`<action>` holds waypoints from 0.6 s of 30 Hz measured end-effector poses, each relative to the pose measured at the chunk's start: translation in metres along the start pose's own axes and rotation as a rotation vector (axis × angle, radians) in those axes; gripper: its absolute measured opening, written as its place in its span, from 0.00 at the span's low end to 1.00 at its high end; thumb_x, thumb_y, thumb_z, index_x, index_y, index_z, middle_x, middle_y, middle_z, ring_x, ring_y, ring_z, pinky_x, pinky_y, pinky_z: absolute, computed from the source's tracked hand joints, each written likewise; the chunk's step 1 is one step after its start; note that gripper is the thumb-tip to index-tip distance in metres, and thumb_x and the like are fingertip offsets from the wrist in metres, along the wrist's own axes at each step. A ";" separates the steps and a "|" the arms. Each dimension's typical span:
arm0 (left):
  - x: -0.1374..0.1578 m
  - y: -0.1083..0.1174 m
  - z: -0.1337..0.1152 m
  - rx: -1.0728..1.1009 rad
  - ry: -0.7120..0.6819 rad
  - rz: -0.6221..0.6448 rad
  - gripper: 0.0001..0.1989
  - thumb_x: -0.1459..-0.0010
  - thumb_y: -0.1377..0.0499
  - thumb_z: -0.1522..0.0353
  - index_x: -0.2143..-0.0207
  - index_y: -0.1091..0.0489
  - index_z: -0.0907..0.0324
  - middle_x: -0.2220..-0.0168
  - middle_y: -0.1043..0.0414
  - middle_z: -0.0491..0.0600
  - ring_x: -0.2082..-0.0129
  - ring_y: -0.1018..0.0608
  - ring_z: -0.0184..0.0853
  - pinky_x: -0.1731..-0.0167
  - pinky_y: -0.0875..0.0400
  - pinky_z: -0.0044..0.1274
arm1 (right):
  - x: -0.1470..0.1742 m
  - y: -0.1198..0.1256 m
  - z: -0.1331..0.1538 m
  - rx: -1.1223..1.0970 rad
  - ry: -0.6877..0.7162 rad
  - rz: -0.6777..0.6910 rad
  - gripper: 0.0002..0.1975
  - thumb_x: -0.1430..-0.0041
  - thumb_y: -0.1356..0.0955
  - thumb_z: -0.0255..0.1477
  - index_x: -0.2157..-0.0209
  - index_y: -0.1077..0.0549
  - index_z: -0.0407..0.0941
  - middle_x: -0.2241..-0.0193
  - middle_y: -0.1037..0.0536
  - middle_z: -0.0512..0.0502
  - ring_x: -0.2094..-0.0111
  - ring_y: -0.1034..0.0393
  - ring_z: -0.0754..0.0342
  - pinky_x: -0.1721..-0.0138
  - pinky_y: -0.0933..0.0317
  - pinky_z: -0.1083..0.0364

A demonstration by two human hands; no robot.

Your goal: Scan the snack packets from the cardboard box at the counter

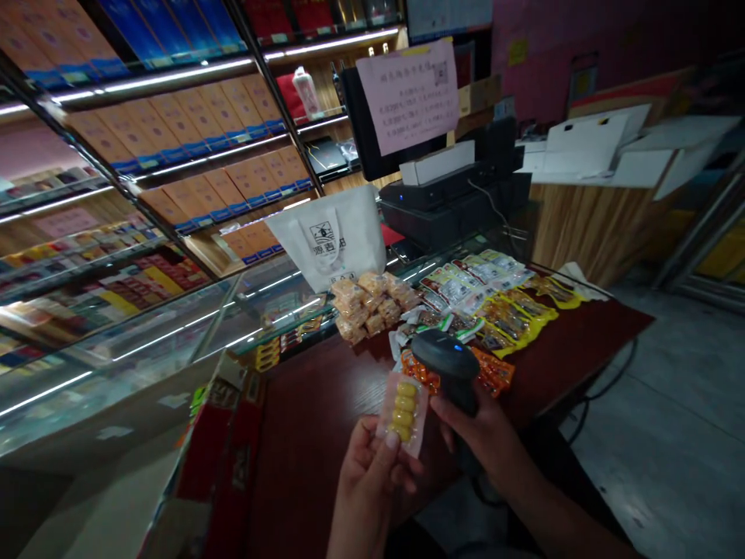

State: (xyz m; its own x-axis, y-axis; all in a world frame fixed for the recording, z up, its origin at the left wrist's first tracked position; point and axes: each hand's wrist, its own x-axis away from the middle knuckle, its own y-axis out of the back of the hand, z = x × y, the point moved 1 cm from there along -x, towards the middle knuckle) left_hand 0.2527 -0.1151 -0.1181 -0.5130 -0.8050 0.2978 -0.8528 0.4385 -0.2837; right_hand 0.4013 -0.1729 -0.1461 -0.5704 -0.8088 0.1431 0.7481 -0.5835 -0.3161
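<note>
My left hand (375, 466) pinches a clear vacuum-sealed snack pack (403, 411) with several yellow-green oval pieces in a row. Wrapped around the handle of a black barcode scanner (448, 361) is my right hand (480, 431); a small blue light glows on the scanner's top. The scanner's head is just above and beside the pack. Behind it on the dark red table lie orange snack packets (492, 371), partly hidden by the scanner. Farther back are yellow-edged packets (515, 318), silver-white packets (466, 279) and a pile of tan wrapped snacks (372, 303).
A white paper bag (334, 237) stands on the glass display counter (233, 310). Behind are a black register (454, 186) and a screen with a pink notice (410, 97). An open carton (215, 466) stands at left. Shelves of orange boxes (192, 116) line the wall.
</note>
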 end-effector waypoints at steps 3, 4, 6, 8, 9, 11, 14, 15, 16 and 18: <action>-0.001 0.001 0.005 -0.004 0.041 0.041 0.23 0.56 0.28 0.56 0.66 0.34 0.58 0.79 0.25 0.46 0.84 0.28 0.27 0.82 0.35 0.15 | 0.000 0.000 -0.002 -0.013 -0.006 -0.004 0.21 0.54 0.23 0.44 0.69 0.30 0.46 0.87 0.30 0.58 0.85 0.38 0.59 0.81 0.43 0.59; -0.001 0.002 0.007 -0.006 0.055 0.055 0.23 0.56 0.28 0.56 0.65 0.33 0.58 0.79 0.25 0.46 0.84 0.28 0.27 0.82 0.34 0.16 | 0.000 0.000 -0.002 -0.020 -0.002 -0.005 0.20 0.54 0.23 0.43 0.69 0.31 0.46 0.86 0.29 0.58 0.85 0.38 0.58 0.81 0.42 0.59; -0.002 0.005 0.012 -0.006 0.081 0.074 0.23 0.55 0.28 0.57 0.64 0.32 0.58 0.78 0.25 0.46 0.83 0.28 0.27 0.82 0.34 0.16 | 0.000 -0.001 -0.002 -0.030 0.024 -0.009 0.18 0.54 0.23 0.41 0.70 0.31 0.46 0.87 0.30 0.59 0.85 0.38 0.59 0.81 0.42 0.59; -0.003 0.008 0.016 -0.014 0.098 0.076 0.23 0.55 0.28 0.57 0.63 0.31 0.59 0.78 0.25 0.46 0.83 0.27 0.28 0.82 0.33 0.16 | -0.001 -0.002 -0.002 -0.042 0.054 -0.015 0.18 0.54 0.24 0.41 0.70 0.32 0.46 0.87 0.32 0.59 0.86 0.40 0.59 0.82 0.43 0.59; -0.003 0.010 0.018 -0.021 0.095 0.062 0.23 0.56 0.28 0.57 0.63 0.30 0.59 0.78 0.25 0.46 0.82 0.26 0.28 0.82 0.33 0.17 | -0.001 -0.003 -0.002 -0.046 0.064 -0.018 0.18 0.54 0.24 0.41 0.70 0.32 0.46 0.87 0.32 0.60 0.86 0.40 0.59 0.82 0.43 0.59; -0.004 0.013 0.021 -0.044 0.052 0.004 0.22 0.56 0.27 0.57 0.64 0.29 0.59 0.76 0.24 0.47 0.80 0.24 0.30 0.81 0.31 0.17 | -0.001 -0.004 -0.003 -0.039 0.061 -0.021 0.18 0.53 0.24 0.41 0.69 0.31 0.46 0.87 0.31 0.59 0.86 0.39 0.59 0.82 0.43 0.59; -0.005 0.017 0.021 -0.119 -0.121 -0.136 0.19 0.58 0.27 0.60 0.67 0.27 0.59 0.70 0.21 0.49 0.72 0.20 0.34 0.72 0.24 0.21 | -0.001 -0.006 -0.003 -0.010 0.039 0.012 0.19 0.53 0.24 0.42 0.68 0.31 0.46 0.87 0.30 0.59 0.85 0.38 0.58 0.81 0.43 0.59; -0.005 0.018 0.021 -0.166 -0.208 -0.181 0.17 0.57 0.27 0.61 0.68 0.26 0.58 0.67 0.21 0.49 0.68 0.19 0.36 0.67 0.23 0.24 | -0.001 -0.007 -0.003 -0.009 0.033 0.028 0.20 0.52 0.24 0.43 0.67 0.31 0.46 0.86 0.30 0.59 0.85 0.39 0.58 0.82 0.43 0.59; -0.005 0.020 0.020 -0.228 -0.301 -0.219 0.14 0.56 0.27 0.62 0.69 0.25 0.57 0.66 0.21 0.49 0.65 0.19 0.38 0.63 0.23 0.26 | 0.000 -0.008 -0.004 -0.015 0.027 0.038 0.20 0.52 0.24 0.43 0.67 0.31 0.45 0.86 0.31 0.59 0.85 0.39 0.59 0.82 0.44 0.59; -0.005 0.023 0.018 -0.386 -0.483 -0.275 0.08 0.53 0.30 0.65 0.70 0.24 0.56 0.63 0.21 0.50 0.61 0.19 0.40 0.58 0.23 0.28 | 0.000 -0.010 -0.004 -0.044 0.014 0.046 0.22 0.52 0.24 0.45 0.65 0.30 0.45 0.85 0.31 0.59 0.85 0.40 0.59 0.82 0.45 0.60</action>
State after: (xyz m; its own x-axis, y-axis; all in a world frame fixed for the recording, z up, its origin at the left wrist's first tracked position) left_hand 0.2369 -0.1084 -0.1427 -0.2472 -0.9568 -0.1533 -0.9659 0.2308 0.1169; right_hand 0.3920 -0.1671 -0.1467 -0.5406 -0.8334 0.1147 0.7580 -0.5417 -0.3634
